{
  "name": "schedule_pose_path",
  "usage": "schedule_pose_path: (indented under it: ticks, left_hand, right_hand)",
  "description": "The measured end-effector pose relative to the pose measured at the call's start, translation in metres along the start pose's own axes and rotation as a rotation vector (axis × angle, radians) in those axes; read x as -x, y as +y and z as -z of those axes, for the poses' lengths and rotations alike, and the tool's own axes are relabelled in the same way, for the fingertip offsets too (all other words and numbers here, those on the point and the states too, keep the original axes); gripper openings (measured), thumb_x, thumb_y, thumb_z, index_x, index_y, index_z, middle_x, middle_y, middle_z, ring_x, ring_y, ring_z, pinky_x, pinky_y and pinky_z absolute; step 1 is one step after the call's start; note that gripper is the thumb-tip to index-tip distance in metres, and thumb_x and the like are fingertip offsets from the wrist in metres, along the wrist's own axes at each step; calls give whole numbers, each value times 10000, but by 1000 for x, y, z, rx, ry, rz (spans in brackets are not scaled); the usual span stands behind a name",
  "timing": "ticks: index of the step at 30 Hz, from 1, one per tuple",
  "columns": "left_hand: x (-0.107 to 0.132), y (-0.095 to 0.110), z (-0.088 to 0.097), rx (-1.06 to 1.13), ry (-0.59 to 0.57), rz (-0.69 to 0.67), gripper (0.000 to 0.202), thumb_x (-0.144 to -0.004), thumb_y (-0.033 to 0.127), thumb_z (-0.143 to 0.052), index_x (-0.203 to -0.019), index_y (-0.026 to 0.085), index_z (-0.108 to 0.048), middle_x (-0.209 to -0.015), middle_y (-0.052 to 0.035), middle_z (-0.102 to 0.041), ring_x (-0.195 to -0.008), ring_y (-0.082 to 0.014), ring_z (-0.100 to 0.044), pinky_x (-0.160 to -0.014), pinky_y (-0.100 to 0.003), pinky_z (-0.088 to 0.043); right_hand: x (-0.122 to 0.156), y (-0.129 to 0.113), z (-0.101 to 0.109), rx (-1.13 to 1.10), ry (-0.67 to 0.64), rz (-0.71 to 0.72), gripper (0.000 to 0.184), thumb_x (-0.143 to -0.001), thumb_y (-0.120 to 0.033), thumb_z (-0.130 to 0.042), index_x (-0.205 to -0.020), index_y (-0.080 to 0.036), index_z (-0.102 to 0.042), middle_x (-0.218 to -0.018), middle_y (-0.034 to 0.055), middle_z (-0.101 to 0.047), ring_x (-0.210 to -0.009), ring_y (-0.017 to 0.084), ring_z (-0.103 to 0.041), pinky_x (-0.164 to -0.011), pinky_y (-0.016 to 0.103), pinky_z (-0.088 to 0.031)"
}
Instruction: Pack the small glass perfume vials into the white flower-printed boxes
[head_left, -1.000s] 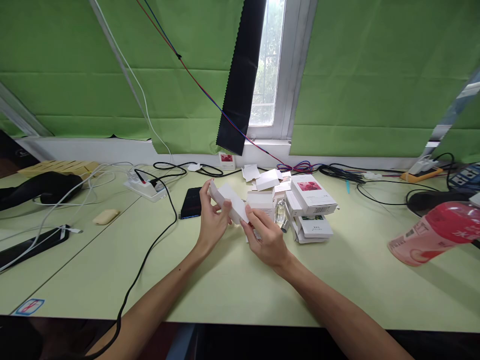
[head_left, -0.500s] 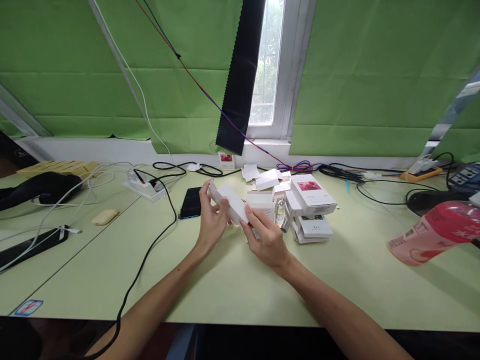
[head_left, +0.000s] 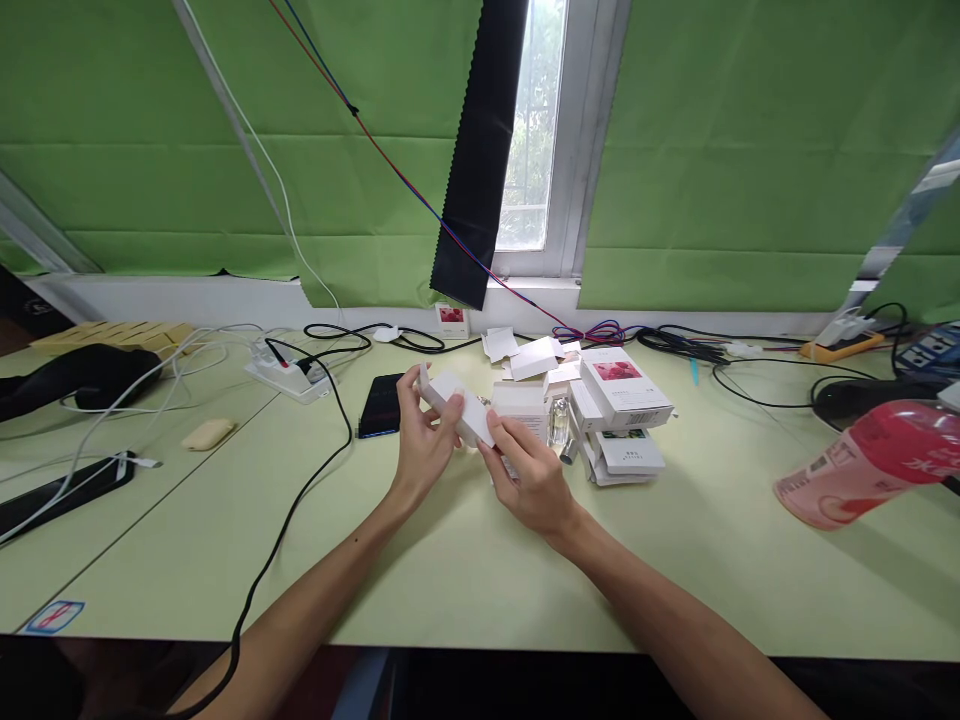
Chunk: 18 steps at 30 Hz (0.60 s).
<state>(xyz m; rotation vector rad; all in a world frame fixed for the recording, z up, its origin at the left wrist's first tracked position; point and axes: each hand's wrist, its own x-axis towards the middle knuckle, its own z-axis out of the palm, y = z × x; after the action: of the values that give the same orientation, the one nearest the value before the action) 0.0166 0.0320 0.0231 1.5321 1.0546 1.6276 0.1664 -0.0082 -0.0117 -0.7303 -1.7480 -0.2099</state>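
A small white cardboard box (head_left: 466,408) is held tilted above the table between both hands. My left hand (head_left: 426,430) is closed around its left end, thumb on the near face, with a flap sticking up by the fingers. At the lower right end, my right hand (head_left: 529,465) pinches the box between thumb and fingers. Just beyond the right hand stand a clear glass bottle (head_left: 558,421) and a small silvery cap-like piece (head_left: 568,452). A stack of white boxes, the top one with a pink picture (head_left: 626,385), lies to the right.
Opened white cartons (head_left: 532,357) lie behind the hands. A black phone (head_left: 379,405) is left of them, near a white power strip (head_left: 289,380). A black cable (head_left: 300,490) crosses the table's left side. A pink bottle (head_left: 862,465) stands at the right.
The box has tilted slightly between the hands, and its upper face shows a little differently. Both hands keep their hold in nearly the same place.
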Motion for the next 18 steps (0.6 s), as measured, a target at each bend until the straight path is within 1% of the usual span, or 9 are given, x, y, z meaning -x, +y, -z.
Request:
schedule_pose_path:
  ticks: [6, 13, 18]
  left_hand:
    - [1, 1, 0, 15, 5, -19, 548, -874, 495, -695, -1297, 308, -402, -1007, -4, -523, -572, -85, -624, -396, -185, -493]
    - [0, 1, 0, 16, 3, -34, 530, -884, 493, -684, -1293, 307, -402, -989, 5, -511, -553, -74, -604, -395, -184, -487]
    - [1, 3, 0, 17, 0, -44, 508, -896, 481, -672, -1288, 305, -400, -976, 10, -506, -537, -69, -594, -389, -184, -482]
  right_hand:
    - [1, 0, 0, -4, -3, -22, 583, -986, -106, -548, -1547, -170, -400, -1097, 147, -706, -960, 216, -728, -851, 333, -641]
    - [1, -1, -1, -47, 14, -42, 529, -970, -87, -574, -1487, -155, -482, -1124, 149, -695, -994, 213, -716, -867, 329, -640]
    - [1, -2, 0, -68, 16, -50, 531, -973, -92, -573, -1490, -163, -476, -1120, 147, -694, -1017, 221, -711, -880, 347, -638]
